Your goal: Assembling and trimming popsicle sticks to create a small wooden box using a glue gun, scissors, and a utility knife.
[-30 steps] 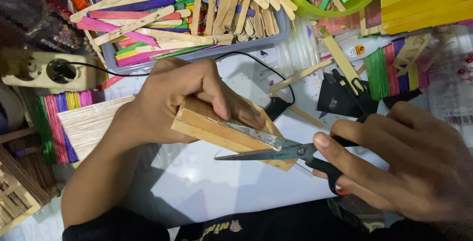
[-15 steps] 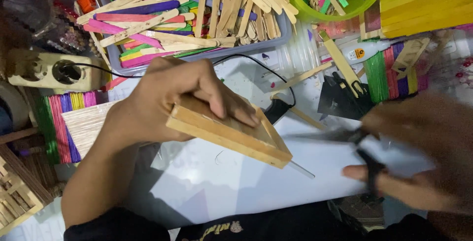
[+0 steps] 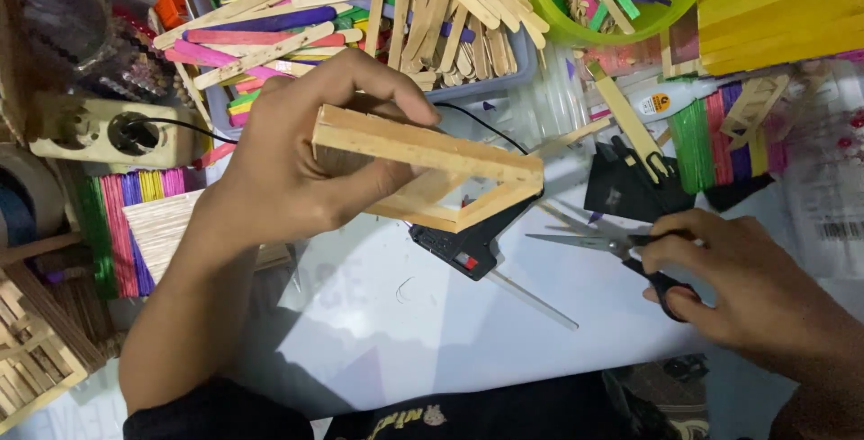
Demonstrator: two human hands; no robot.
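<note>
Left hand (image 3: pixel 288 170) grips the open pale wooden craft-stick frame (image 3: pixel 432 166); right hand (image 3: pixel 756 291) holds black-handled scissors (image 3: pixel 612 246).
Steady the frame; blades look nearly closed.

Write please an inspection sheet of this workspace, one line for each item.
Surface: white sheet on the table, bare in the middle, one thin stick lying on it.
Job's things: wooden frame of craft sticks, lifted off the sheet; scissors, blades apart.
Clutter: tray of plain and coloured sticks, green bowl of stick pieces, yellow stick stack, stick bundles, glue gun under the frame.
Grips: left hand holds the frame; right hand holds the scissors.
Cables: black cord from the socket block.
Surroundings: wooden stick model at the left edge.
</note>
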